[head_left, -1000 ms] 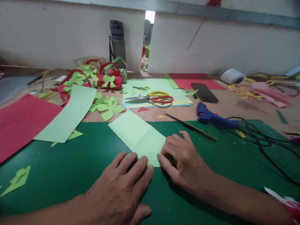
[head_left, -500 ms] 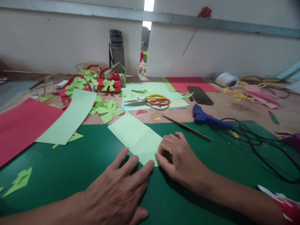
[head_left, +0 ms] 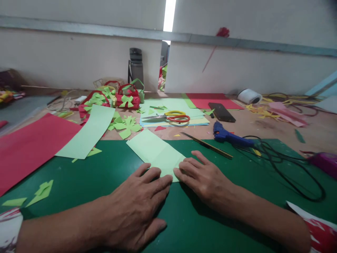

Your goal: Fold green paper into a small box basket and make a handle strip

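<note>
A light green folded paper strip (head_left: 154, 151) lies on the dark green cutting mat (head_left: 86, 182). My left hand (head_left: 137, 207) rests flat on the mat, fingertips touching the strip's near end. My right hand (head_left: 202, 177) lies flat beside it, fingers spread and pressing on the strip's near right corner. Neither hand holds anything.
Behind the mat lie a thin ruler (head_left: 206, 144), a blue glue gun (head_left: 229, 136) with black cable, scissors (head_left: 172, 116) on stacked paper, and a phone (head_left: 221, 112). Red sheet (head_left: 31, 144), a curled green sheet (head_left: 89, 131), paper baskets (head_left: 126, 98), scraps and a bottle (head_left: 136, 66) sit left and back.
My right hand has opened from a pinch at the strip's corner to lie flat on it. The view tilted up slightly, and both hands sit a bit farther forward.
</note>
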Available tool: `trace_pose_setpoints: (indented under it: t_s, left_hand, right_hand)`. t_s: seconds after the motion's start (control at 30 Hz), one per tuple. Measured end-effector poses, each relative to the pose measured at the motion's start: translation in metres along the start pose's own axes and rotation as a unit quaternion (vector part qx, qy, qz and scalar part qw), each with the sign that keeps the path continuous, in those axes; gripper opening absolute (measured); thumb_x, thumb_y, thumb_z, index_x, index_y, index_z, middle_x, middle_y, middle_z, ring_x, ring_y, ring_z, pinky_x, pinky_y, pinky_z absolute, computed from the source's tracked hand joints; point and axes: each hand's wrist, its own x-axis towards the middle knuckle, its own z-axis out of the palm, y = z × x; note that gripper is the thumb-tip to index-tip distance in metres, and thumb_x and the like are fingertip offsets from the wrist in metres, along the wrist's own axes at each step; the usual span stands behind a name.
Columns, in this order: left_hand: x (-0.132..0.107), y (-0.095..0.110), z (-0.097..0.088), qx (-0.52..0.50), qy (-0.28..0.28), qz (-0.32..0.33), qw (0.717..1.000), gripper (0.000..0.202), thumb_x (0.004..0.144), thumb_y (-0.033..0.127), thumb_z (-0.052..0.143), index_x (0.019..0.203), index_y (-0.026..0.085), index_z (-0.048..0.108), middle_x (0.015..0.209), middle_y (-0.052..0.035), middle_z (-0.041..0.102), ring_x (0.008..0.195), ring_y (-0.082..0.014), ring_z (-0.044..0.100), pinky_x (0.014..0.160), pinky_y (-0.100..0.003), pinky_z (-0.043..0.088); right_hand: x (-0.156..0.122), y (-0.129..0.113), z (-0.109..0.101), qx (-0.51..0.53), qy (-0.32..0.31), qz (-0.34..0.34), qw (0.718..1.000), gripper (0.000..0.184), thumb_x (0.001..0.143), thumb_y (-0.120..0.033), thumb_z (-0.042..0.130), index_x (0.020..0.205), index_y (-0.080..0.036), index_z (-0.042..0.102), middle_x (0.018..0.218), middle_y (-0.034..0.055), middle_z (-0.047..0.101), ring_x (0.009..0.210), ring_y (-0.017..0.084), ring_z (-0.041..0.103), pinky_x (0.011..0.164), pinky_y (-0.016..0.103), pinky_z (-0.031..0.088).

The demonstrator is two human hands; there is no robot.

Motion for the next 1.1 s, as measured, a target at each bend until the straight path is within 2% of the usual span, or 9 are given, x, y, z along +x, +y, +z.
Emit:
trace_pose_setpoints:
  t_s: [0.17,0.33,0.5,0.63,0.8,0.9,1.0,1.1]
  left_hand:
    - [0.001,0.001,0.002,-0.023,0.03,-0.003,0.999,0.036,0.082,0.034,0.051,0.113,0.016,0.051,0.115,-0.0087,0.052,0.095,-0.0266,0.041,0.09,-0.048,0.031]
    - [0.001,0.002,0.007,-0.021,0.06,-0.006,0.998,0.038,0.079,0.033,0.055,0.113,0.017,0.051,0.113,-0.0079,0.053,0.096,-0.0268,0.041,0.092,-0.047,0.03]
    - [0.0,0.0,0.004,-0.016,0.062,0.012,0.998,0.036,0.082,0.035,0.052,0.113,0.017,0.051,0.113,-0.0096,0.053,0.097,-0.0271,0.043,0.09,-0.045,0.033]
    - [0.002,-0.002,0.004,-0.022,0.069,0.019,0.997,0.037,0.085,0.042,0.047,0.112,0.016,0.05,0.109,-0.0102,0.054,0.094,-0.0267,0.044,0.088,-0.044,0.034]
    - [0.014,0.0,0.008,-0.018,0.072,0.003,0.997,0.053,0.084,0.058,0.043,0.118,0.016,0.047,0.103,-0.0098,0.053,0.088,-0.0254,0.043,0.084,-0.043,0.036]
    - [0.021,0.0,0.01,0.002,0.07,-0.002,0.998,0.056,0.084,0.061,0.042,0.118,0.017,0.048,0.1,-0.0091,0.052,0.086,-0.0253,0.043,0.083,-0.045,0.035]
    - [0.022,-0.001,0.012,0.023,0.08,0.005,0.997,0.055,0.084,0.061,0.041,0.118,0.018,0.049,0.1,-0.0083,0.053,0.089,-0.0262,0.044,0.091,-0.051,0.03]
    - [0.017,-0.003,0.009,0.034,0.071,0.013,0.997,0.052,0.086,0.058,0.042,0.121,0.019,0.048,0.104,-0.0075,0.055,0.098,-0.0275,0.045,0.102,-0.058,0.015]
  right_hand:
    - [-0.005,-0.006,-0.007,-0.002,0.012,-0.021,1.0,0.035,0.094,-0.014,0.028,0.115,-0.013,0.057,0.095,0.0123,0.061,0.103,0.026,0.05,0.096,0.056,0.028]
    - [-0.008,-0.007,-0.007,0.003,-0.026,-0.024,0.999,0.035,0.095,-0.017,0.03,0.119,-0.017,0.054,0.104,0.0103,0.059,0.11,0.028,0.047,0.099,0.06,0.02]
    - [-0.026,-0.001,-0.008,0.004,-0.024,0.011,1.0,0.035,0.093,-0.015,0.03,0.116,-0.019,0.056,0.11,0.0102,0.058,0.121,0.03,0.039,0.099,0.061,0.018]
    - [-0.041,0.003,-0.009,0.007,-0.019,0.046,0.999,0.037,0.089,-0.01,0.032,0.114,-0.02,0.057,0.11,0.0097,0.059,0.121,0.029,0.04,0.098,0.061,0.02]
    - [-0.043,0.005,-0.007,0.011,-0.004,0.023,1.0,0.036,0.087,-0.006,0.033,0.11,-0.018,0.058,0.106,0.0095,0.061,0.121,0.027,0.042,0.1,0.059,0.022]
    - [-0.041,0.006,-0.005,0.013,0.004,0.01,1.0,0.033,0.087,-0.007,0.034,0.107,-0.016,0.059,0.103,0.0098,0.062,0.119,0.028,0.044,0.099,0.058,0.026]
    - [-0.04,0.005,-0.005,0.011,0.007,0.002,1.0,0.031,0.088,-0.009,0.034,0.105,-0.015,0.059,0.1,0.0102,0.062,0.116,0.028,0.046,0.098,0.057,0.029]
    - [-0.04,0.004,-0.007,0.015,0.009,0.005,1.0,0.03,0.09,-0.01,0.034,0.105,-0.015,0.06,0.098,0.0099,0.063,0.114,0.027,0.047,0.097,0.057,0.031]
